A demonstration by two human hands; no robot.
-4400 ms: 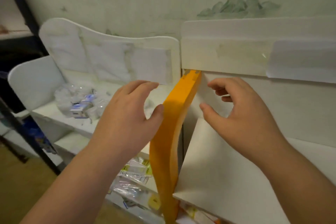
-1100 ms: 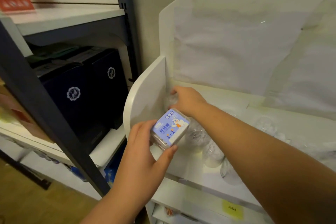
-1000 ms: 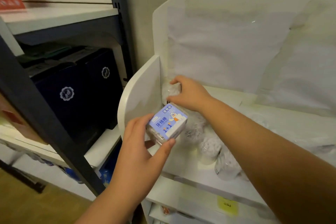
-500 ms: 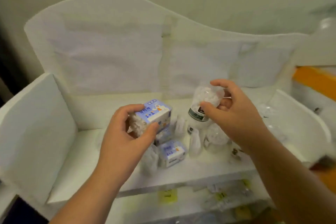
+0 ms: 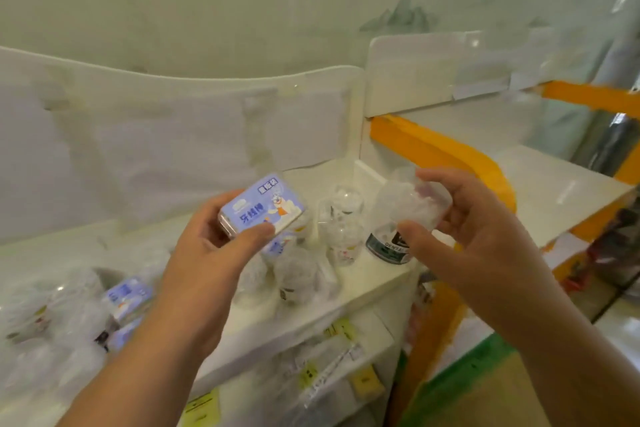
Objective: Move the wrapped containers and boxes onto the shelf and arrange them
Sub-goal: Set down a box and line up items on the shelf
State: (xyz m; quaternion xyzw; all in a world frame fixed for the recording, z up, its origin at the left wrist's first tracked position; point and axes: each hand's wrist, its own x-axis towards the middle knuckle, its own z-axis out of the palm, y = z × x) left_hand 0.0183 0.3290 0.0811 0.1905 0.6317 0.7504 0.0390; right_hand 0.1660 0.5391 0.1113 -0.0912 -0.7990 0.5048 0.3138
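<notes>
Half a second on, my view has swung right, bringing the orange-edged neighbouring shelf (image 5: 433,146) into sight. My left hand (image 5: 211,253) grips a blue-labelled box (image 5: 263,210); my right hand (image 5: 474,229) pinches a clear wrapped container (image 5: 405,215), both above the white shelf (image 5: 367,281). Crinkly film-wrapped jars (image 5: 341,218) and more blue boxes (image 5: 126,298) crowd its top.

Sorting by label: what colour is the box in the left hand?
Light blue-purple box, white cartoon figure; head view.
</notes>
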